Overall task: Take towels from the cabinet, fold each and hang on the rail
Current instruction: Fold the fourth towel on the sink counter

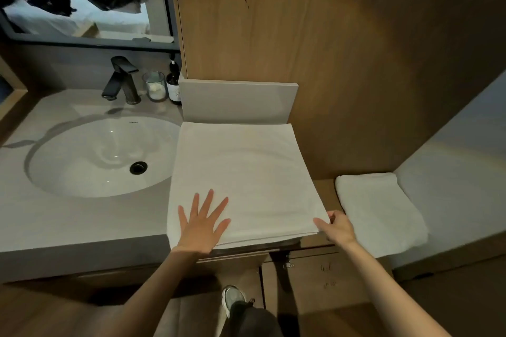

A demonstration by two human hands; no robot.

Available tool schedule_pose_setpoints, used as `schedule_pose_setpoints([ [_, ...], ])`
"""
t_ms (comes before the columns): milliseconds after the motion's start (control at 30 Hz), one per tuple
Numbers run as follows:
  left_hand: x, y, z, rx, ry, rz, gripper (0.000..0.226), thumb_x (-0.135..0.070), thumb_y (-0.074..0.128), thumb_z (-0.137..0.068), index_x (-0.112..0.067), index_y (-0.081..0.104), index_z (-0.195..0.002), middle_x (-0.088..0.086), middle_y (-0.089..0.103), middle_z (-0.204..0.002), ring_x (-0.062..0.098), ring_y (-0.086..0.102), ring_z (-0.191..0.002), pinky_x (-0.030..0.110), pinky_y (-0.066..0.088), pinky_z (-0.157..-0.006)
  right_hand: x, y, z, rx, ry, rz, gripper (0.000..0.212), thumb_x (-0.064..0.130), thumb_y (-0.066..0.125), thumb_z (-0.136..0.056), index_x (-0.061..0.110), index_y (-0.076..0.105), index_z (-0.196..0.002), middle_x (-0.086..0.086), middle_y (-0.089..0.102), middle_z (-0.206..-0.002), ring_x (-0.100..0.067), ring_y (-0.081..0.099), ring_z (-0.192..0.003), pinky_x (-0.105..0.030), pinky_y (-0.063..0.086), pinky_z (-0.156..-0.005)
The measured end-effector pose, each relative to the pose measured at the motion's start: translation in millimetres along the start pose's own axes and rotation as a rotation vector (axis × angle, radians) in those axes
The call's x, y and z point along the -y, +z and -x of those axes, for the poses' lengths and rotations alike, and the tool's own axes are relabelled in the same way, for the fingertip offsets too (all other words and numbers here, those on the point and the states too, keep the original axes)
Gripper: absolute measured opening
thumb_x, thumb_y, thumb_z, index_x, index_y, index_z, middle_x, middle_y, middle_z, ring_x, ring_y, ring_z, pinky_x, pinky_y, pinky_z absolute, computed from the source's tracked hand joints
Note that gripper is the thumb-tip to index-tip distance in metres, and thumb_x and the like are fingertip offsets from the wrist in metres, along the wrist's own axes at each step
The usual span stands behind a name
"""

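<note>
Right, head view: white towel point(241, 178) spread in a flat square on the counter point(68, 221) just beside the sink point(82, 156), near edge overhanging slightly. Left hand point(201, 223) pressed flat on it, fingers splayed apart, gripping nothing. Right hand point(338, 227) pinched shut on the towel's near right corner. Could slip off the front if that corner gets tugged hard while the palm lifts. Could also skew the layers, spoiling the fold. Second folded towel point(380, 210) lying apart at right. No rail in sight.
</note>
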State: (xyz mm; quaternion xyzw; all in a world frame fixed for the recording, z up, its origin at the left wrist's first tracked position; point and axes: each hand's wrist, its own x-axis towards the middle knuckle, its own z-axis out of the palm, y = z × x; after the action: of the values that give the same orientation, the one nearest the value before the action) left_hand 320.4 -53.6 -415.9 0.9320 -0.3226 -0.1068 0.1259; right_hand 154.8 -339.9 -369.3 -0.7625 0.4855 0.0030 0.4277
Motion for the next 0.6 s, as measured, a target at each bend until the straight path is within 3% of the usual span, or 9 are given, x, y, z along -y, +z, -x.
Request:
schedule_pose_setpoints([
  [133, 4.9, -7.8, 0.3, 0.05, 0.035, -0.028, 0.078, -0.082, -0.018, -0.068, -0.055, -0.013, -0.142, -0.016, -0.033, -0.151, 0.017, -0.035, -0.139, 0.046, -0.037, -0.1, 3.5, 4.4, 13.7, -0.06, -0.007, 0.054, 0.029, 0.016, 0.068, -0.088, 0.009, 0.047, -0.106, -0.009, 0.061, -0.102, -0.017, 0.053, -0.082, -0.027, 0.042, -0.072],
  [233, 9.6, -9.9, 0.7, 0.064, 0.052, -0.003, 0.089, -0.085, -0.025, -0.061, -0.053, -0.011, -0.143, -0.016, -0.033, -0.151, 0.016, -0.035, -0.139, 0.048, -0.032, -0.105, 9.1, 16.5, 22.3, -0.18, -0.07, 0.168, 0.054, 0.012, 0.071, -0.082, 0.012, 0.042, -0.127, -0.01, 0.056, -0.116, -0.027, 0.051, -0.109, -0.04, 0.047, -0.093],
  [333, 1.9, -16.4, -1.8, 0.035, -0.017, 0.007, 0.099, -0.08, -0.034, -0.057, -0.05, -0.003, -0.147, -0.015, -0.022, -0.156, 0.018, -0.024, -0.144, 0.052, -0.024, -0.108, 23.3, 30.5, 27.4, -0.274, -0.398, 0.387, 0.065, 0.014, 0.068, -0.084, 0.021, 0.039, -0.142, -0.004, 0.042, -0.144, -0.025, 0.033, -0.133, -0.04, 0.03, -0.111],
  [400, -10.6, -22.4, -6.0, -0.02, -0.051, -0.023, 0.1, -0.073, -0.04, -0.056, -0.049, -0.006, -0.146, -0.017, -0.018, -0.156, 0.018, -0.02, -0.145, 0.054, -0.023, -0.107, 39.0, 46.9, 29.9, -0.174, -0.627, 0.462, 0.056, 0.024, 0.055, -0.094, 0.03, 0.035, -0.146, 0.002, 0.026, -0.156, -0.023, 0.02, -0.145, -0.042, 0.015, -0.118],
  [467, -23.7, -20.9, -11.0, -0.017, -0.063, -0.043, 0.094, -0.069, -0.042, -0.058, -0.05, -0.012, -0.145, -0.016, -0.022, -0.153, 0.02, -0.02, -0.145, 0.059, -0.021, -0.108, 51.7, 72.5, 29.5, -0.019, -0.724, 0.573, 0.052, 0.048, 0.027, -0.099, 0.042, 0.019, -0.15, 0.01, 0.0, -0.16, -0.018, -0.005, -0.148, -0.045, -0.006, -0.118],
  [533, -32.2, -17.5, -10.1, -0.001, -0.063, -0.055, 0.072, -0.066, -0.025, -0.08, -0.048, -0.005, -0.147, -0.009, -0.007, -0.159, 0.025, -0.007, -0.148, 0.067, -0.008, -0.11, 57.3, 100.2, 26.8, 0.073, -0.712, 0.655, 0.061, 0.064, -0.004, -0.089, 0.051, 0.0, -0.148, 0.013, -0.022, -0.156, -0.019, -0.024, -0.144, -0.048, -0.02, -0.112],
  [600, -33.5, -12.6, -5.3, 0.008, -0.052, -0.009, 0.051, -0.054, 0.015, -0.098, -0.041, 0.02, -0.148, 0.001, 0.026, -0.157, 0.036, 0.018, -0.144, 0.073, 0.011, -0.107, 53.4, 115.0, 22.3, 0.1, -0.668, 0.711, 0.059, 0.066, -0.009, -0.085, 0.056, -0.016, -0.142, 0.014, -0.034, -0.152, -0.021, -0.032, -0.142, -0.05, -0.027, -0.109],
])
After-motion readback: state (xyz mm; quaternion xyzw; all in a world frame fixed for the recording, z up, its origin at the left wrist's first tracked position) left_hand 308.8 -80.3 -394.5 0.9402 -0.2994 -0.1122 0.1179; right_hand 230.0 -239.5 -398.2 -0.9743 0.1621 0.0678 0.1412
